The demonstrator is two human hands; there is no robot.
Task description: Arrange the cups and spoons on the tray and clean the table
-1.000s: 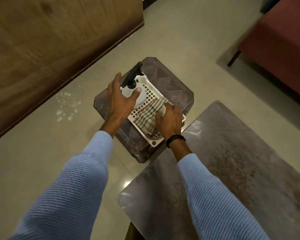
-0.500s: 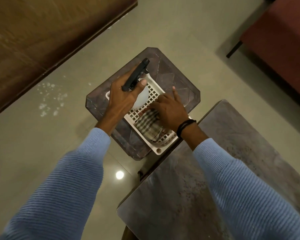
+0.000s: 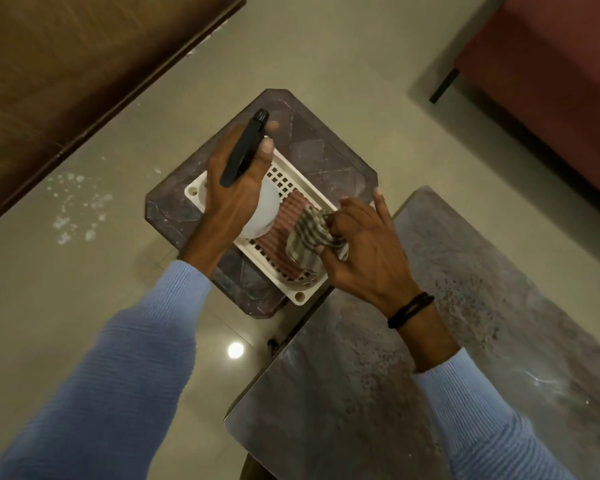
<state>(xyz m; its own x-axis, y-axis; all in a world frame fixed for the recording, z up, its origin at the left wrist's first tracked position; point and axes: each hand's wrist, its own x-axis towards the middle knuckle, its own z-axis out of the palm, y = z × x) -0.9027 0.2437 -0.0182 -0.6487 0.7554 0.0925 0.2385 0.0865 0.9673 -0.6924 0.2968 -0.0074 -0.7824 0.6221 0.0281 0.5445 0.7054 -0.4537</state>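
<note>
**Spray and cloth are held over the basket, with the desk wipe-down judged to be next.**

The hands are apart. The spray bottle [image 3: 267,211] is gripped at its black trigger head by the left hand [image 3: 234,199], and the checked cloth [image 3: 309,237] is pinched by the right hand [image 3: 364,251] with one finger left straight. Both are held over the white basket [image 3: 300,296], which is set on the small desk [image 3: 323,147] at 12 o'clock. The large desk [image 3: 361,375] to be cleaned, speckled with dust, is seen at 5 o'clock. Cups, spoons and tray are not in view. The cloth is best drawn straight up, so that the ribbed red pad [image 3: 284,223] beneath is not dragged out. The bottle should be kept upright.
</note>
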